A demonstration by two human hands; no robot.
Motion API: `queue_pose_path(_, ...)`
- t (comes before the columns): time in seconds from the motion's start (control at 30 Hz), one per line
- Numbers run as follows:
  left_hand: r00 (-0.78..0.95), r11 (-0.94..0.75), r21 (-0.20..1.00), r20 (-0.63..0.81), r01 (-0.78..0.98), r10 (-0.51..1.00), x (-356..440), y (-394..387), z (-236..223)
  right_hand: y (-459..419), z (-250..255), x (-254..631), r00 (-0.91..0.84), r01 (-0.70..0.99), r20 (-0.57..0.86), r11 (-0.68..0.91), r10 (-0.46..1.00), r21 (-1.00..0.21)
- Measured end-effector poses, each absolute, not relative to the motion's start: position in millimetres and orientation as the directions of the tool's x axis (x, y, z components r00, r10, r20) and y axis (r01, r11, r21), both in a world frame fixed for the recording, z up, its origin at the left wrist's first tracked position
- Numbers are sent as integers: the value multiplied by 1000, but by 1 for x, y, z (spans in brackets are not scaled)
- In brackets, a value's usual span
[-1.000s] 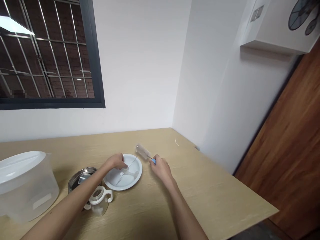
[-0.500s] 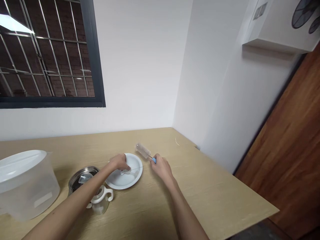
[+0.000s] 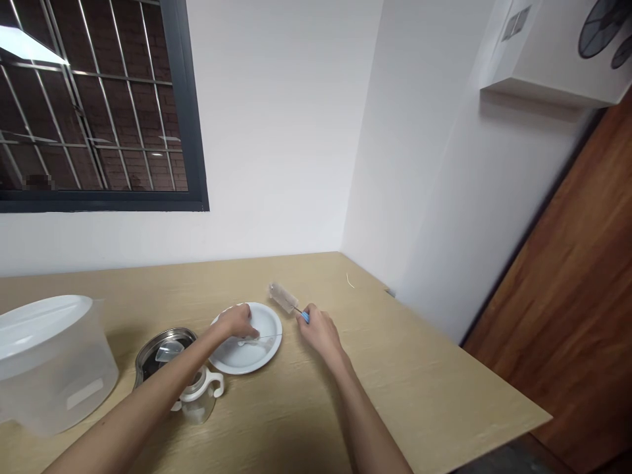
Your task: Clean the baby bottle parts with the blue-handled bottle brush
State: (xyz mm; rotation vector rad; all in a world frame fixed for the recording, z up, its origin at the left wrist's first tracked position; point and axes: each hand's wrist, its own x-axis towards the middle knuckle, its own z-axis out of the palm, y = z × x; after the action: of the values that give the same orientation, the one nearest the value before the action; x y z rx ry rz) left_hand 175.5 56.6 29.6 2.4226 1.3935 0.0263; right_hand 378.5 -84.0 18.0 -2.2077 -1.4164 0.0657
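Note:
My right hand point(image 3: 318, 329) is closed around the blue handle of a bottle brush point(image 3: 283, 298), its pale bristle head pointing up and left above the table. Over the white plate point(image 3: 237, 363) is my left hand point(image 3: 240, 322), fingers pinched together at a thin, wire-like stick point(image 3: 269, 337) that points right toward the plate's rim. Small white and clear pieces lie under these fingertips; their kind is hard to make out. Near my left forearm stands a clear baby bottle point(image 3: 198, 405) with a white two-handled collar, partly covered by the arm.
A round metal pan point(image 3: 143, 359) with a clear scoop-like piece point(image 3: 168, 350) in it sits left of the plate. At the far left stands a large translucent container point(image 3: 59, 388) with a white lid. A thin white strip point(image 3: 350, 281) lies near the wall corner.
The thin stick has swung from a diagonal to nearly level across the plate's right side, and my left hand has shifted slightly right. My right hand keeps the brush almost still.

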Motion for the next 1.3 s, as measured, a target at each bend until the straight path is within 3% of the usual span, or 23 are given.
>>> queue_pose_path(0.3, 531, -484, 319, -73, 815, 844, 180, 56, 35, -84, 18, 379, 456, 831, 237, -316, 858, -457)
queue_pose_path(0.53, 556, -526, 476, 91, 704, 826, 158, 63, 48, -85, 21, 376, 451, 826, 264, -286, 853, -486)
queue_pose_path(0.67, 513, -521, 588, 200, 618, 835, 118, 61, 48, -88, 28, 370, 368, 828, 389, -107, 845, -550)
queue_pose_path(0.73, 459, -465, 783, 262, 412, 849, 97, 56, 44, -90, 31, 365, 290, 831, 495, 42, 819, -555)
queue_pose_path(0.83, 338, -386, 907, 315, 167, 887, 69, 44, 37, -93, 33, 355, 176, 819, 596, 219, 784, -530)
queue_pose_path(1.03, 142, -402, 915, 395, 28, 908, 48, 29, 25, -93, 23, 334, -41, 843, 671, 386, 740, -375)
queue_pose_path(1.17, 182, -389, 921, 379, 22, 907, 47, 28, 13, -90, 17, 335, -84, 892, 619, 336, 781, -302)
queue_pose_path(1.3, 181, -377, 926, 366, 28, 913, 42, 31, 2, -89, 17, 342, -12, 912, 587, 250, 810, -325)
